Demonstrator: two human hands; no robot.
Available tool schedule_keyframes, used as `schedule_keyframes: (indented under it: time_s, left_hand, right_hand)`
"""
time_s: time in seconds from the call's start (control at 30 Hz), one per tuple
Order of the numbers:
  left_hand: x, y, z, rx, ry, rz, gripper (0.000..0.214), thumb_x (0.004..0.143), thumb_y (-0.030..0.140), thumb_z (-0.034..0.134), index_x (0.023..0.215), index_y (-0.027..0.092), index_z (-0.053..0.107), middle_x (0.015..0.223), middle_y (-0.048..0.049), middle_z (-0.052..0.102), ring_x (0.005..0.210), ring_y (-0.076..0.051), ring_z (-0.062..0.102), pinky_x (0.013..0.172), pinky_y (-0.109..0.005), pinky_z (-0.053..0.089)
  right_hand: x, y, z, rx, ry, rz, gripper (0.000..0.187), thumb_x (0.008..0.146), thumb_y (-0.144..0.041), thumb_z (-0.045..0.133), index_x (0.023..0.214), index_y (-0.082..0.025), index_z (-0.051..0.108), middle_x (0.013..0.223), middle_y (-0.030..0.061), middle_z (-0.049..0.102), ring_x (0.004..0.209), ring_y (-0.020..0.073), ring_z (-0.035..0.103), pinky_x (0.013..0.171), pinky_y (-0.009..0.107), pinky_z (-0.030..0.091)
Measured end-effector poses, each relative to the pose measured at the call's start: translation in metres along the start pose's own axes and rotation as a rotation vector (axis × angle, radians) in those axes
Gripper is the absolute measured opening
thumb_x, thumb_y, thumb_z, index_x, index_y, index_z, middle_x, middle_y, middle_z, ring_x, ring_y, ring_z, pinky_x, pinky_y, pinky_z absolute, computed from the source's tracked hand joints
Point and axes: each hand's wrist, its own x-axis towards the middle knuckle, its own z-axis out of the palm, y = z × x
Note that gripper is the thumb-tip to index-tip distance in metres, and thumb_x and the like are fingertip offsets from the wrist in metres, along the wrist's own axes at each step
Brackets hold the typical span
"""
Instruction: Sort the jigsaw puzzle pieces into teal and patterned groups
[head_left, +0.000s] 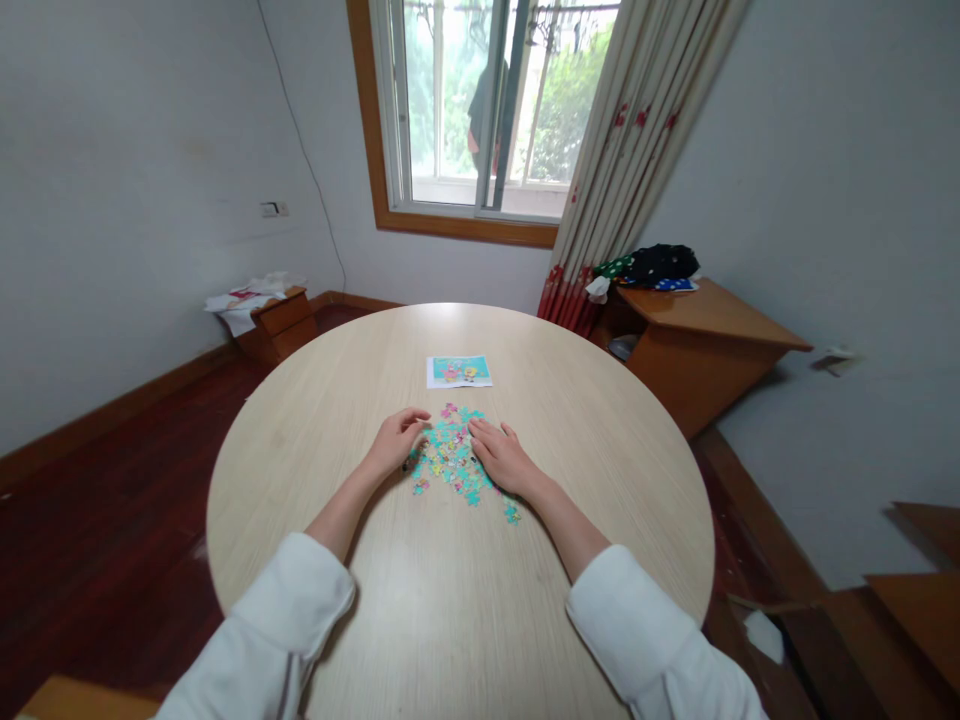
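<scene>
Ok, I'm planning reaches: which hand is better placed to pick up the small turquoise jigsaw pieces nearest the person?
Probably the right hand: it lies over the right side of the multicoloured jigsaw pile, close to those turquoise pieces; the left hand sits at the opposite edge.

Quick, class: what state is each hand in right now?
Left hand: fingers loosely curved at the left edge of the puzzle pieces; whether it holds one cannot be told.
Right hand: open, palm down over the pile's right side.
</scene>
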Motion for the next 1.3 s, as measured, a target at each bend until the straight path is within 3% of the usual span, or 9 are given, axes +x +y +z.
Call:
schedule_keyframes:
  time_s: [0.1, 0.2, 0.47, 0.63, 0.8, 1.07, 1.3]
  left_hand:
    - [-0.002, 0.001, 0.002, 0.178, -0.076, 0.172, 0.039, 0.079, 0.025, 0.046, 0.112, 0.016, 0.064, 0.120, -0.0108, 0.064, 0.112, -0.022, 0.057, 0.101, -0.039, 0.040]
    - [-0.002, 0.003, 0.002, 0.331, -0.197, 0.297, 0.049, 0.081, 0.021, 0.043, 0.129, 0.016, 0.054, 0.134, -0.0098, 0.055, 0.124, -0.021, 0.048, 0.109, -0.040, 0.033]
    - [-0.005, 0.011, 0.003, 0.497, -0.364, 0.275, 0.054, 0.087, 0.023, 0.035, 0.141, 0.024, 0.041, 0.144, -0.0053, 0.046, 0.129, -0.022, 0.043, 0.111, -0.044, 0.025]
    - [-0.005, 0.010, 0.006, 0.484, -0.319, 0.271, 0.047, 0.093, 0.032, 0.031, 0.135, 0.022, 0.047, 0.140, -0.0070, 0.051, 0.127, -0.022, 0.045, 0.111, -0.042, 0.025]
    - [-0.001, 0.007, 0.005, 0.443, -0.256, 0.319, 0.044, 0.091, 0.031, 0.036, 0.130, 0.017, 0.051, 0.136, -0.0121, 0.053, 0.126, -0.023, 0.046, 0.108, -0.040, 0.030]
    - [-0.001, 0.007, 0.009, 0.528, -0.312, 0.294, 0.042, 0.094, 0.033, 0.031, 0.127, 0.022, 0.053, 0.134, -0.0085, 0.056, 0.125, -0.023, 0.045, 0.110, -0.046, 0.024]
    - [0.002, -0.001, -0.005, 0.740, -0.118, 0.154, 0.042, 0.094, 0.031, 0.030, 0.129, 0.018, 0.050, 0.137, -0.0127, 0.052, 0.127, -0.025, 0.045, 0.108, -0.047, 0.026]
  right_hand:
    - [0.001, 0.000, 0.002, 0.015, 0.032, -0.006, 0.043, 0.098, -0.027, 0.029, 0.136, -0.019, 0.048, 0.144, 0.0103, 0.045, 0.137, 0.0187, 0.035, 0.113, 0.051, 0.017]
    - [0.001, -0.001, 0.002, 0.026, 0.052, -0.015, 0.041, 0.097, -0.026, 0.032, 0.133, -0.019, 0.051, 0.141, 0.0113, 0.049, 0.134, 0.0189, 0.039, 0.112, 0.050, 0.020]
    - [0.001, -0.001, 0.002, 0.054, 0.052, -0.041, 0.039, 0.097, -0.026, 0.034, 0.130, -0.022, 0.054, 0.141, 0.0097, 0.049, 0.135, 0.0186, 0.039, 0.111, 0.050, 0.021]
    - [0.001, -0.001, 0.002, 0.075, 0.088, -0.055, 0.036, 0.097, -0.025, 0.036, 0.126, -0.024, 0.058, 0.137, 0.0087, 0.054, 0.131, 0.0186, 0.044, 0.110, 0.048, 0.024]
    - [0.000, -0.003, 0.001, 0.078, 0.088, -0.059, 0.035, 0.097, -0.024, 0.037, 0.123, -0.025, 0.060, 0.135, 0.0073, 0.056, 0.130, 0.0190, 0.045, 0.109, 0.050, 0.024]
    - [0.001, -0.004, 0.001, 0.076, 0.079, -0.055, 0.035, 0.096, -0.023, 0.037, 0.124, -0.025, 0.059, 0.136, 0.0081, 0.055, 0.130, 0.0188, 0.044, 0.109, 0.050, 0.023]
    - [0.000, -0.003, 0.001, 0.064, 0.080, -0.058, 0.035, 0.096, -0.025, 0.037, 0.123, -0.026, 0.060, 0.136, 0.0080, 0.055, 0.130, 0.0190, 0.045, 0.109, 0.049, 0.024]
